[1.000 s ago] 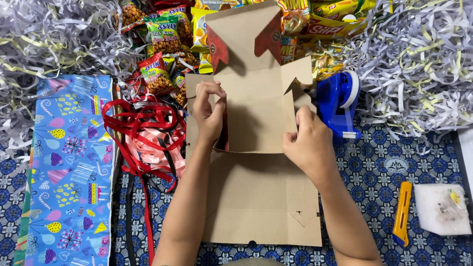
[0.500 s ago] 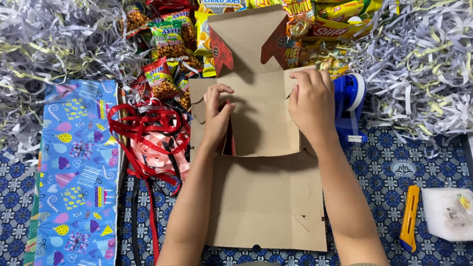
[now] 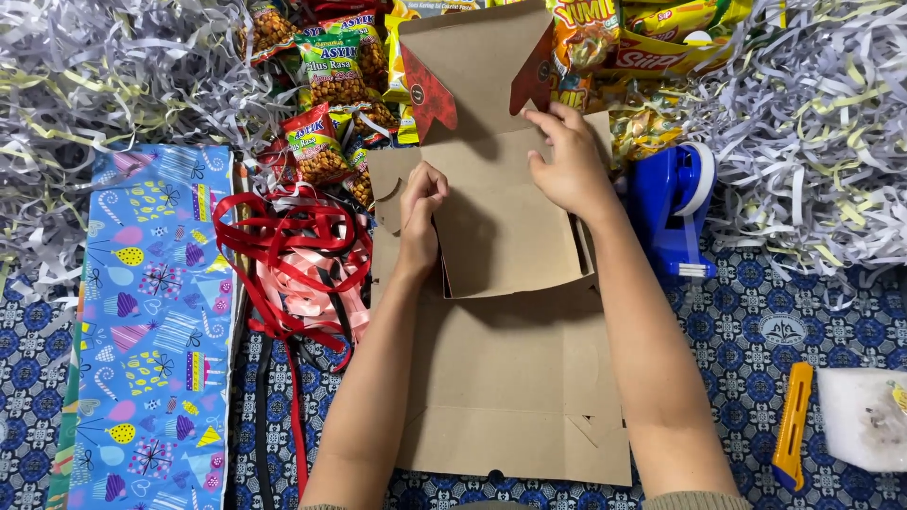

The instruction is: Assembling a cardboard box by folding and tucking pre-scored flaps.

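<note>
A flat brown cardboard box (image 3: 510,378) fills the centre of the frame, its panels partly folded up. The left hand (image 3: 420,212) presses a side flap at the box's left edge, fingers curled; the right hand (image 3: 567,161) lies spread on the raised upper panel. Red ribbons (image 3: 293,255) sit left of the box, a blue tape dispenser (image 3: 675,212) to its right, and snack packets (image 3: 326,104) along the top.

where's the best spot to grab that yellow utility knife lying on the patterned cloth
Probably the middle of the yellow utility knife's long slim handle, pinching its two long sides from above. It lies flat on the blue patterned cloth, nearly upright in the view, with free space to its left; the white foam block sits close on its right.
</note>
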